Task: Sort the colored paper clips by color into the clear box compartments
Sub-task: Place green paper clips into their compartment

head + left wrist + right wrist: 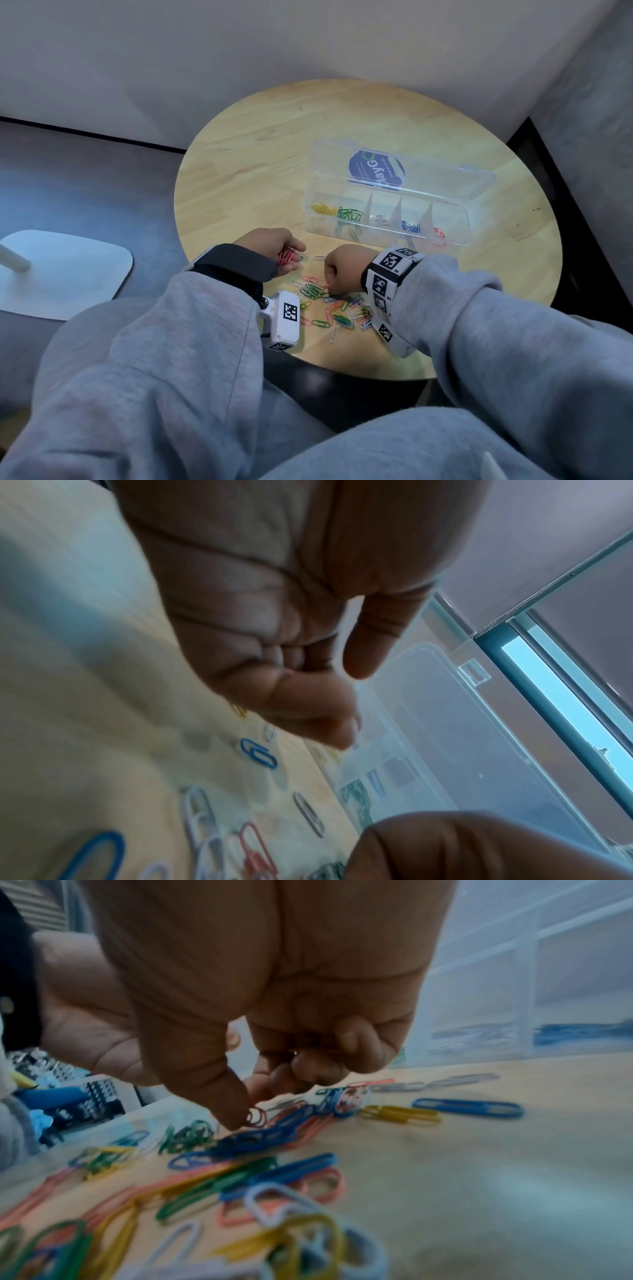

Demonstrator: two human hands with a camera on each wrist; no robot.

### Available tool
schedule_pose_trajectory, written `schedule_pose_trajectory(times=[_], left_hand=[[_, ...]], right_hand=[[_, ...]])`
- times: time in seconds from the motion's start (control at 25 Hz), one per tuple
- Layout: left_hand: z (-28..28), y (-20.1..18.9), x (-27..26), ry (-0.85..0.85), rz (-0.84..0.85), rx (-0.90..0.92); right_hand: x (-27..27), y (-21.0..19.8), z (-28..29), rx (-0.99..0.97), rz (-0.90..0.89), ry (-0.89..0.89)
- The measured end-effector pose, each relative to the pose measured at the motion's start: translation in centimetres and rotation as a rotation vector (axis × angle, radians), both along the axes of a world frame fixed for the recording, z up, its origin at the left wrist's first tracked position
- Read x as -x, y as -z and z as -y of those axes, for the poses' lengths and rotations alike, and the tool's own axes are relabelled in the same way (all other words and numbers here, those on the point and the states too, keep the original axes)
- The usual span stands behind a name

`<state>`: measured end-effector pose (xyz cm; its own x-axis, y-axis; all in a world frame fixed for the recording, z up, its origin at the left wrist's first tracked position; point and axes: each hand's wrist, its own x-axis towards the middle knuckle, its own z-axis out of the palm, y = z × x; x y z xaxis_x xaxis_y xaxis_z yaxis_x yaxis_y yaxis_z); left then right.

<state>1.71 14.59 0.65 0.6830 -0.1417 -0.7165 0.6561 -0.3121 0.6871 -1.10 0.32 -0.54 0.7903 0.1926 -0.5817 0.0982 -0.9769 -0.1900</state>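
Observation:
The clear box stands open on the table, with yellow, green, white, blue and red clips in separate compartments. A pile of mixed paper clips lies at the table's near edge. My left hand hovers left of the pile, its fingers curled round a bunch of red clips. My right hand reaches down into the pile's far side. In the right wrist view its thumb and forefinger pinch one red clip, still among the others. The left wrist view shows curled fingers; the bunch is hidden there.
The round wooden table stands against a pale wall. The box's open lid with a blue label lies behind the compartments. A single white clip and a blue clip lie apart between my hands. A white chair base is on the floor at left.

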Motion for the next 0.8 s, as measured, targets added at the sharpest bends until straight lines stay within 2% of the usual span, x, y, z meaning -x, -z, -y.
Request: schedule_pose_trajectory(times=[0.12, 0.2, 0.28, 0.4, 0.48, 0.68, 0.76, 0.8], left_hand=[[0.1, 0.3, -0.3, -0.012, -0.054, 0.128], [0.4, 0.5, -0.3, 0.002, -0.035, 0.117], [0.7, 0.8, -0.1, 0.054, 0.033, -0.018], [0.6, 1.6, -0.1, 0.394, 0.266, -0.423], [0.7, 1.5, 0.4, 0.549, 0.367, -0.551], [1.4, 1.7, 0.9, 0.677, 0.398, -0.623], [1.6, 1.9, 0.8, 0.709, 0.399, -0.651], [1.6, 2.1, 0.7, 0.729, 0.396, -0.663]], right_hand=[[0.5, -0.8, 1.4, -0.104, 0.018, 0.169], [0.8, -1.1, 2.9, -0.298, -0.003, 0.364], [1.3, -1.0, 4.3, -0.554, -0.05, 0.578], [2.0, -0.6, 5.6, -0.856, -0.095, 0.815], [2.3, -0.6, 5.7, -0.916, -0.145, 0.904], [2.4, -0.8, 5.9, -0.991, -0.209, 1.11], [2.0, -0.6, 6.1, -0.954, -0.201, 1.148], [1.8, -0.5, 6.1, -0.872, -0.161, 1.115]])
